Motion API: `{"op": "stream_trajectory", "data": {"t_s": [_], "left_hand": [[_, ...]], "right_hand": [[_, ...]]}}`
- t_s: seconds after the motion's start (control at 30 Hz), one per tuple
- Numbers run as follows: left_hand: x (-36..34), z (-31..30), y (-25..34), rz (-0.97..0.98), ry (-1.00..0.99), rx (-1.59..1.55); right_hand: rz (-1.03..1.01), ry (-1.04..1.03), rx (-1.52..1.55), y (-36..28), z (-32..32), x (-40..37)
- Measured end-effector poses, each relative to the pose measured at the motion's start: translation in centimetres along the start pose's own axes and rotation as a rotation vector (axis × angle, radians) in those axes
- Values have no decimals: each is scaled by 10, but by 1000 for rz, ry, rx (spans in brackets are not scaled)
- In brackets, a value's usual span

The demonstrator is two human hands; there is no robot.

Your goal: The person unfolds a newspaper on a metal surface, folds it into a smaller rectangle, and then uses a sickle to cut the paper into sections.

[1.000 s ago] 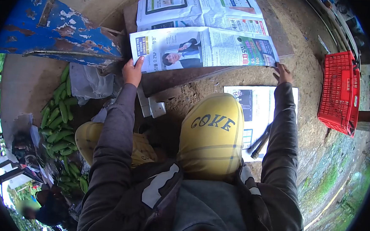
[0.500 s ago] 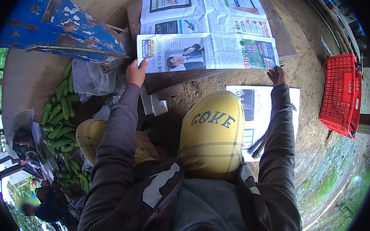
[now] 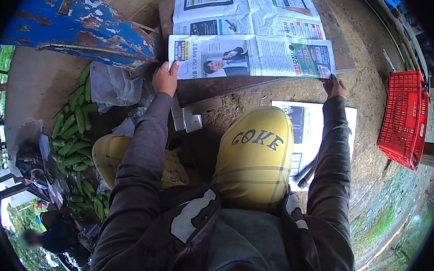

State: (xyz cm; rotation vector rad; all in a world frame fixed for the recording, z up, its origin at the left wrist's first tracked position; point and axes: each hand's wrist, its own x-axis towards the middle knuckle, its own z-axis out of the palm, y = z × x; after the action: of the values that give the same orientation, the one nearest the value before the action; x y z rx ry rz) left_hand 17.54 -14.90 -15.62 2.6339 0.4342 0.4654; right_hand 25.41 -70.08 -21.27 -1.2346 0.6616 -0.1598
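Note:
A printed newspaper sheet [image 3: 269, 56] lies spread over a low dark board [image 3: 220, 87], creased across its width. My left hand [image 3: 166, 77] pinches the sheet's near left corner, thumb on top. At the near right corner, my right hand [image 3: 335, 86] grips the edge between its fingers. Below my right forearm, a second newspaper [image 3: 284, 108] rests on the dirt ground, partly hidden by the sleeve. A dark handle-like object [image 3: 304, 179] lies on that second paper, and my arm covers part of it.
A pile of green cucumber-like vegetables [image 3: 72, 144] lies at left, beside a clear plastic bag [image 3: 113, 87]. Peeling blue metal [image 3: 84, 28] juts in at upper left. A red plastic basket [image 3: 402, 117] stands at right. Another person [image 3: 59, 235] is at lower left.
Both hands still hold the newspaper's near corners. The near edge has been drawn slightly flatter onto the board. The whole view has shifted a little.

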Motion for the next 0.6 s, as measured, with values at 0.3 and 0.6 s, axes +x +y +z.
{"op": "stream_trajectory", "data": {"t_s": [0.3,0.6], "left_hand": [[-5,7,7,-44,-67,195],[-5,12,4,-59,-95,264]], "right_hand": [[-16,58,-246,-12,15,13],[-81,156,-466,0,12,22]]}}
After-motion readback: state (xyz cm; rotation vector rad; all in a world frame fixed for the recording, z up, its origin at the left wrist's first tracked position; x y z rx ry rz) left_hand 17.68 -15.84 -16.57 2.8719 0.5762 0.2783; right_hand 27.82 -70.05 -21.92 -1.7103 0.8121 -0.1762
